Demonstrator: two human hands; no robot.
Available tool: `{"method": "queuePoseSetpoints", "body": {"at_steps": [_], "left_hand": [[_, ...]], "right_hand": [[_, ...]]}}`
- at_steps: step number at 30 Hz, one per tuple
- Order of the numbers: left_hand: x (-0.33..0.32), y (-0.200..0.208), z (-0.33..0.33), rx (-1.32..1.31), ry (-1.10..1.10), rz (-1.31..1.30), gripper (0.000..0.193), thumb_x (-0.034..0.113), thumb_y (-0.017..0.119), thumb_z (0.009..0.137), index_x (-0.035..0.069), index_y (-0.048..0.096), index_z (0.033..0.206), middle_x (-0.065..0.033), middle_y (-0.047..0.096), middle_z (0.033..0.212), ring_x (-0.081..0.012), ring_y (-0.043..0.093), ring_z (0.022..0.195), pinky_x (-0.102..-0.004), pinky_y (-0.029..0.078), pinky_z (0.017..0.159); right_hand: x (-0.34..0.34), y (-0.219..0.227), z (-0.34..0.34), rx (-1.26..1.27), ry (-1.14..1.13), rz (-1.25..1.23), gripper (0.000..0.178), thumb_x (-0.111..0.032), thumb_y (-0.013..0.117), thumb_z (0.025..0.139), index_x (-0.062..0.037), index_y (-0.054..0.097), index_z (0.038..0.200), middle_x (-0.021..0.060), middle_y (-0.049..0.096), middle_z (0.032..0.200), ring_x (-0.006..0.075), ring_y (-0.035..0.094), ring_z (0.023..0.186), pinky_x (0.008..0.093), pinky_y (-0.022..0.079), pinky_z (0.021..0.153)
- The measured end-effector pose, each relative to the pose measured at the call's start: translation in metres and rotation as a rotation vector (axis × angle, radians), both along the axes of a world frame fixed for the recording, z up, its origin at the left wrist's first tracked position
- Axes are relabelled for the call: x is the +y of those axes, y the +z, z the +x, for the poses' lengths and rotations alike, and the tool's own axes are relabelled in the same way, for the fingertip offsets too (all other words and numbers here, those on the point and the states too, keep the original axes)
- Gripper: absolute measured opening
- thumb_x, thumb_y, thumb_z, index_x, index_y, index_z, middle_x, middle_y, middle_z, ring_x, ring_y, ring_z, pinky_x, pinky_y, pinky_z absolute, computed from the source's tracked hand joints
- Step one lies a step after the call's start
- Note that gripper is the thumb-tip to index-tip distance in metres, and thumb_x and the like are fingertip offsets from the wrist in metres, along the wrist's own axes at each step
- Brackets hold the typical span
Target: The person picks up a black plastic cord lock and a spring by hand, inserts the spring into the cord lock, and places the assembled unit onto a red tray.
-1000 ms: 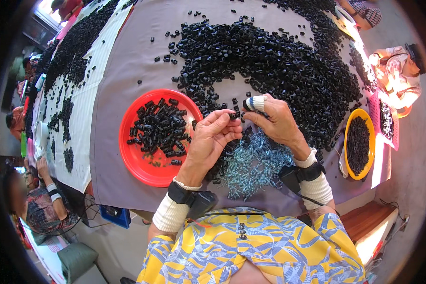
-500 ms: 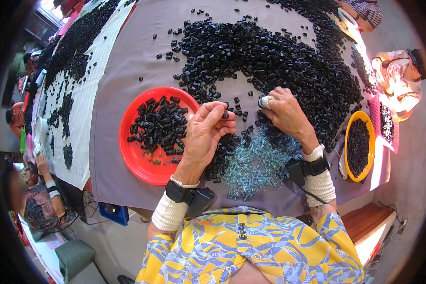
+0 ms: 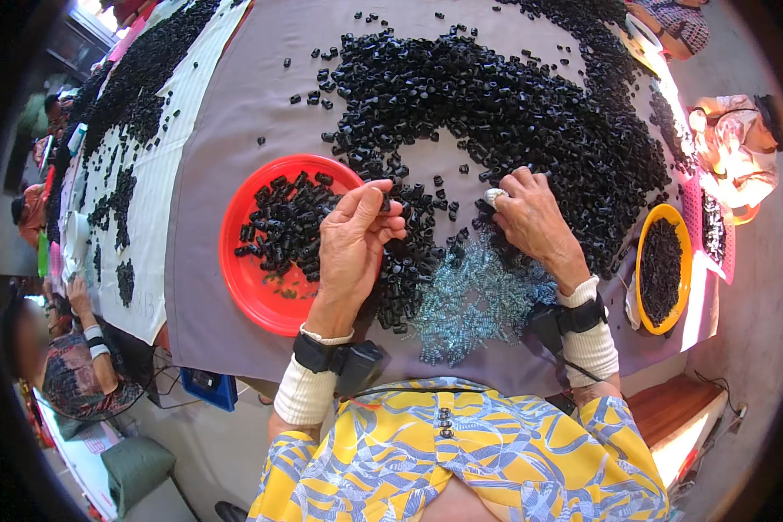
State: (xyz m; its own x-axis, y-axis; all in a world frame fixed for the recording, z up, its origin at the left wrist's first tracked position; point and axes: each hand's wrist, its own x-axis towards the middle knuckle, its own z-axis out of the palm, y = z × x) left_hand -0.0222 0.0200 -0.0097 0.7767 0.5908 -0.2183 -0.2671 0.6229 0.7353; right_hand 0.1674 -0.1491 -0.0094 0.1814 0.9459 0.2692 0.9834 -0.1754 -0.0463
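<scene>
My left hand [image 3: 352, 235] is beside the right rim of a red tray [image 3: 235, 287], pinching a small black plastic part [image 3: 385, 203] between thumb and fingers. In the tray lies a heap of longer black plastic pieces [image 3: 283, 226]. My right hand [image 3: 538, 217], with white wrapping on one finger, is closed at the near edge of a wide pile of small black plastic parts [image 3: 513, 113]. What its fingers hold is hidden. Between and below my hands lies a tangle of small shiny pale-blue pieces [image 3: 470, 304] that look like coil springs.
A yellow basket [image 3: 686, 270] with thin black pieces stands at the right edge of the table, near a pink basket [image 3: 692, 209]. More black parts cover a white cloth [image 3: 191, 130] on the left. Other people sit at both sides. A blue bin [image 3: 209, 390] stands below the table.
My left hand has moved left toward the red tray, still pinching a small black part. My right hand stays near the pile, slightly farther right and lower.
</scene>
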Motion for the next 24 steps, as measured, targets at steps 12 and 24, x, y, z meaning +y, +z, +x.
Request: {"method": "queuePoseSetpoints", "body": {"at_steps": [12,24], "left_hand": [[0.002,-0.001,-0.002,0.02,0.013,0.012,0.029,0.022,0.057,0.093,0.0,0.057,0.112,-0.0077,0.064,0.085,-0.0138,0.062,0.071,-0.0275,0.054,0.067],[-0.002,-0.005,0.002,0.055,-0.063,0.022,0.024,0.006,0.057,0.09,-0.001,0.056,0.113,-0.0107,0.065,0.095,-0.0166,0.064,0.081,-0.0304,0.054,0.075]], "right_hand": [[0.041,0.0,0.008,0.234,-0.033,0.063,0.013,-0.009,0.066,0.074,0.0002,0.06,0.081,0.0113,0.056,0.083,0.0293,0.053,0.084,0.0394,0.045,0.074],[0.017,-0.008,0.016,0.154,-0.007,0.053,0.005,-0.008,0.063,0.075,-0.0032,0.063,0.076,0.0078,0.058,0.082,0.0241,0.053,0.086,0.0371,0.042,0.078]]}}
